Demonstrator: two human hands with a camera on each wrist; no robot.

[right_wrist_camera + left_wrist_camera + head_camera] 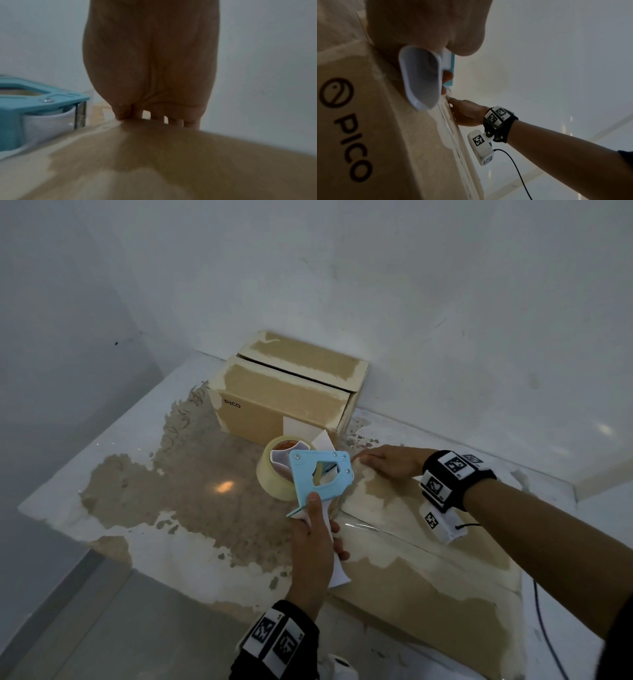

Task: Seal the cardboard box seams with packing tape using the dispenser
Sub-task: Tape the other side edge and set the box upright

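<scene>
Dispenser [34, 108] teeth show only at right wrist, beside box [171, 162]

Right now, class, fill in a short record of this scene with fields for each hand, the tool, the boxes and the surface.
left hand: grips the white handle of the tape dispenser
right hand: fingers flat on the near box, at its far end
tape dispenser: blue frame, clear tape roll, at the near box's far end beside the right hand
second box: against the wall, flaps shut, seam untaped
table: white coating worn through to brown
</scene>
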